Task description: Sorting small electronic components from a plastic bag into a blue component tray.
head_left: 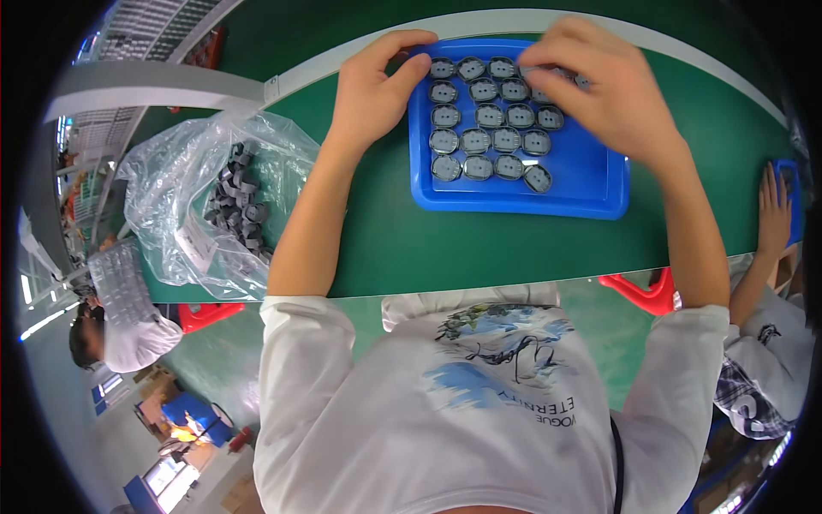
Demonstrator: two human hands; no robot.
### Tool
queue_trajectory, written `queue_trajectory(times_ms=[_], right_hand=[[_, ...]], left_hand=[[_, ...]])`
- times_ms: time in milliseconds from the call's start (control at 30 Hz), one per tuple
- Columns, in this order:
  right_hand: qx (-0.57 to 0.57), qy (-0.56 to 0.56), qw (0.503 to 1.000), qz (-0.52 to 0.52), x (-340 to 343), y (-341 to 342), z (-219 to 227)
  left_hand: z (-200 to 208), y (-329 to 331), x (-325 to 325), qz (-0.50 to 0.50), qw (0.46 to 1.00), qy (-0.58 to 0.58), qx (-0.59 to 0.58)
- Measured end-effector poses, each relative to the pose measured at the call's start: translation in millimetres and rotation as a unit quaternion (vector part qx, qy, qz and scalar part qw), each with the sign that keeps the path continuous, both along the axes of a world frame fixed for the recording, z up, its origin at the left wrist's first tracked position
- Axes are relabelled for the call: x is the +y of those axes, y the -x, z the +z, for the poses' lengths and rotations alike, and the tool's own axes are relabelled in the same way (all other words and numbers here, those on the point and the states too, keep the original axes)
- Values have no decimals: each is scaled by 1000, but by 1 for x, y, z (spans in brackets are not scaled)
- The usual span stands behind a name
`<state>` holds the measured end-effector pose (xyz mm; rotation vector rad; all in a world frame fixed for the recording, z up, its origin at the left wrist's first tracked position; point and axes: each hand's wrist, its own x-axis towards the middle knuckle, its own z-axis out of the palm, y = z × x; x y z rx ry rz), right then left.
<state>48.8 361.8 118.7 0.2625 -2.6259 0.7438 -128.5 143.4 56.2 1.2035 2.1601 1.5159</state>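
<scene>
A shallow blue tray (572, 184) lies in front of me on the green table. Rows of small grey oval plastic parts (506, 139) with dark rims fill its left and middle. My left hand (374, 90) grips the tray's far left corner, index finger and thumb at the rim. My right hand (604, 86) is over the tray's far right side, slightly blurred. Its bent thumb and fingers come together among the parts of the far rows and hide some of them. What lies between those fingertips is hidden.
Left of the tray lies an open clear plastic bag (163, 184) with a heap of loose grey parts (240, 201). A pale rail (330, 64) borders the table's far side. At far right, another person's hand (774, 201) touches a blue tray (794, 201). Red stools (642, 291) stand below the near edge.
</scene>
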Motion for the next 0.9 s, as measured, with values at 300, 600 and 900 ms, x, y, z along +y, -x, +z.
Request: queue_trajectory(times_ms=[300, 600, 900], right_hand=[[-131, -196, 967, 95, -18, 69, -5], [-166, -209, 955, 133, -18, 65, -2], [-148, -241, 945, 163, -19, 78, 5]], left_hand=[[-19, -6, 3, 12, 997, -76, 20], [4, -26, -7, 22, 998, -59, 0], [23, -36, -19, 40, 992, 7, -119]])
